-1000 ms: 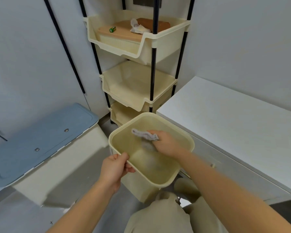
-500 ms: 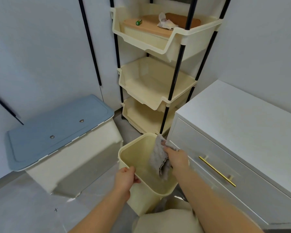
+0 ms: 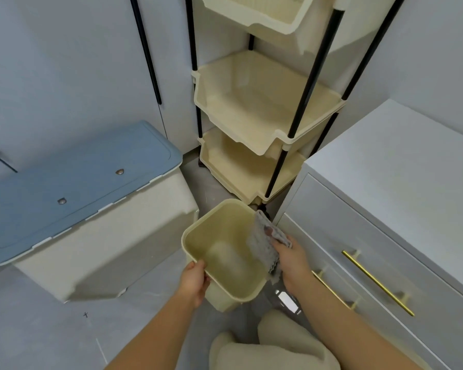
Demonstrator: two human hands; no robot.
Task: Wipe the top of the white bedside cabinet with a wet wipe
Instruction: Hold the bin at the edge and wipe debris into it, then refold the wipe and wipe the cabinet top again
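Observation:
A cream plastic bin (image 3: pixel 198 237) sits low near the floor in front of me. My left hand (image 3: pixel 194 280) grips its near rim. My right hand (image 3: pixel 292 259) holds a grey wet wipe (image 3: pixel 262 245), which hangs over the bin's right rim and down its inside wall. The white bedside cabinet (image 3: pixel 401 166) stands to the right, its flat top bare, with gold drawer handles (image 3: pixel 377 281) on the front.
A cream three-tier rack on black poles (image 3: pixel 257 108) stands behind the bin. A cream storage box with a blue lid (image 3: pixel 72 180) sits on the left. Grey floor lies between them. My knees in beige trousers (image 3: pixel 275 345) show at the bottom.
The bin has come down from chest height towards the floor. The wipe went from bunched in my right hand inside the bin to hanging over its right rim. My view tilted down.

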